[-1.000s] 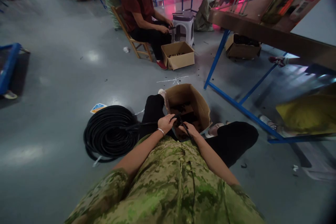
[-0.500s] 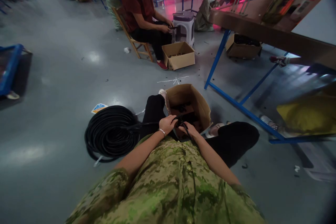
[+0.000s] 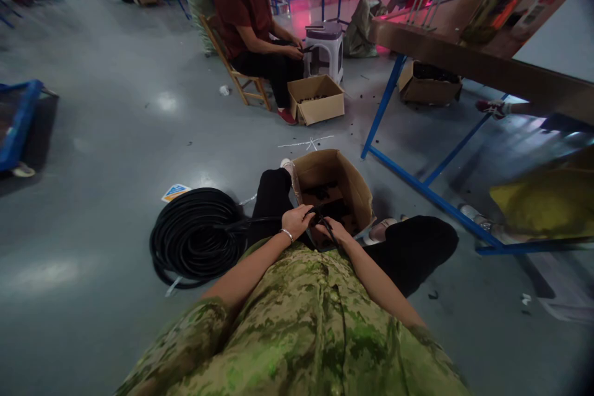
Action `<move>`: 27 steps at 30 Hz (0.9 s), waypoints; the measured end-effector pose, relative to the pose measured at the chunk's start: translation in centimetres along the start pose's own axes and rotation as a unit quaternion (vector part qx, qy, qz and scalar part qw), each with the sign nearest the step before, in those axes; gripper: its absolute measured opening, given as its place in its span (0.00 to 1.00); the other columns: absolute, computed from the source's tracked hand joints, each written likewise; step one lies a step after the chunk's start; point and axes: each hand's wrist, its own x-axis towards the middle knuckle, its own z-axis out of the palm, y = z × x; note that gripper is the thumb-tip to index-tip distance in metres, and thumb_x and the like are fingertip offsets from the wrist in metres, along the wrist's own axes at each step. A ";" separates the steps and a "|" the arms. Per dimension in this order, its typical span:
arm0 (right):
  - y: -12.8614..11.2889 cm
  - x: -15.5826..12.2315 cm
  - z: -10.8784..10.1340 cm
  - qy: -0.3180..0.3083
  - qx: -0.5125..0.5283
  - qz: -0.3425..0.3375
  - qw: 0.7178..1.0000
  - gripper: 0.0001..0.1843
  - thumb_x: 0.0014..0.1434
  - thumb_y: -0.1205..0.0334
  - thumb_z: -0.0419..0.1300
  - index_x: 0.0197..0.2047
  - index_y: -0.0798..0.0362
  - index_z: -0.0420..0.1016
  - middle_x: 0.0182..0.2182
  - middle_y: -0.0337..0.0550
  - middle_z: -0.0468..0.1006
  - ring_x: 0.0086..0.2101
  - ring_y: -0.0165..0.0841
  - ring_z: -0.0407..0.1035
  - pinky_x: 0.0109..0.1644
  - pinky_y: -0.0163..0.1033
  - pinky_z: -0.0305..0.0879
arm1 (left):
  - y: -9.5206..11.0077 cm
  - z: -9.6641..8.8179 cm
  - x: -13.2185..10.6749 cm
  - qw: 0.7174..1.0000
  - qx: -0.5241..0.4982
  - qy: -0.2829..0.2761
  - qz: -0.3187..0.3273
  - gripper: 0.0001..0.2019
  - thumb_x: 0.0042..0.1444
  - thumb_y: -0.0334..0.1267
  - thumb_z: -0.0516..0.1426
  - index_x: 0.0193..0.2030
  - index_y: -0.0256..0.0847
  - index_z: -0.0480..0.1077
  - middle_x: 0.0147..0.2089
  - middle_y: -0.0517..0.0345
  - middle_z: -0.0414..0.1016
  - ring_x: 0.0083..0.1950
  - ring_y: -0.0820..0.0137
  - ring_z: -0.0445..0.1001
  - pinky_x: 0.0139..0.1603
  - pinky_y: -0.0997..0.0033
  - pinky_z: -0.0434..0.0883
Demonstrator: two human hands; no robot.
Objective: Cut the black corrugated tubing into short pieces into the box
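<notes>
1. Your left hand point(image 3: 296, 221) grips the black hose point(image 3: 260, 221) just above the cardboard box point(image 3: 357, 189).
2. Your right hand point(image 3: 335, 230) closes on a small tool point(image 3: 326, 226), too dim to identify; it could nick a finger.
3. The hose coil point(image 3: 197, 236), left of the box, may snag your pull.

Green camouflage shirt point(image 3: 306, 328), blotchy light and dark green. Black trousers point(image 3: 408, 247). Black hose coil point(image 3: 197, 235) on grey glossy floor point(image 3: 106, 136). Brown cardboard box point(image 3: 346, 176), dark pieces inside (colour of each unclear). Blue table legs point(image 3: 385, 105), brown tabletop point(image 3: 464, 55). Co-worker's dark red shirt point(image 3: 236, 0), black trousers, red shoe point(image 3: 285, 116). Second tan box point(image 3: 318, 102). Pale wooden chair point(image 3: 234, 74). Yellow sack point(image 3: 547, 198). Silver bracelet point(image 3: 286, 234).
</notes>
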 end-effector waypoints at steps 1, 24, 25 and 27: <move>0.0 0.0 0.0 0.000 0.003 0.000 1.000 0.22 0.56 0.44 0.58 0.47 0.51 0.74 0.40 0.44 0.78 0.42 0.39 0.70 0.44 0.39 0.64 | 0.0 0.1 0.0 1.000 -0.001 0.000 0.001 0.15 0.62 0.46 0.50 0.51 0.47 0.73 0.44 0.58 0.78 0.40 0.71 0.75 0.36 0.75 0.66; 0.3 0.0 0.1 -0.001 0.012 -0.005 1.000 0.23 0.57 0.43 0.56 0.42 0.55 0.75 0.36 0.45 0.78 0.37 0.37 0.70 0.40 0.37 0.63 | -0.2 0.3 0.0 0.999 0.011 -0.023 0.025 0.16 0.62 0.46 0.50 0.51 0.48 0.73 0.42 0.58 0.78 0.39 0.70 0.75 0.35 0.75 0.66; 0.2 -0.1 0.1 0.006 -0.007 -0.001 1.000 0.23 0.57 0.43 0.56 0.41 0.55 0.76 0.34 0.44 0.78 0.37 0.37 0.70 0.39 0.36 0.63 | -0.2 0.3 0.1 0.999 0.013 -0.027 0.022 0.16 0.62 0.46 0.49 0.51 0.48 0.73 0.43 0.57 0.78 0.39 0.70 0.76 0.35 0.74 0.66; 0.0 -0.2 0.0 0.026 -0.049 0.011 0.998 0.22 0.57 0.43 0.56 0.37 0.54 0.77 0.31 0.43 0.78 0.35 0.36 0.71 0.37 0.35 0.62 | -0.3 0.4 0.2 0.999 0.017 -0.031 0.011 0.16 0.62 0.47 0.49 0.51 0.48 0.73 0.44 0.57 0.78 0.40 0.69 0.76 0.35 0.74 0.67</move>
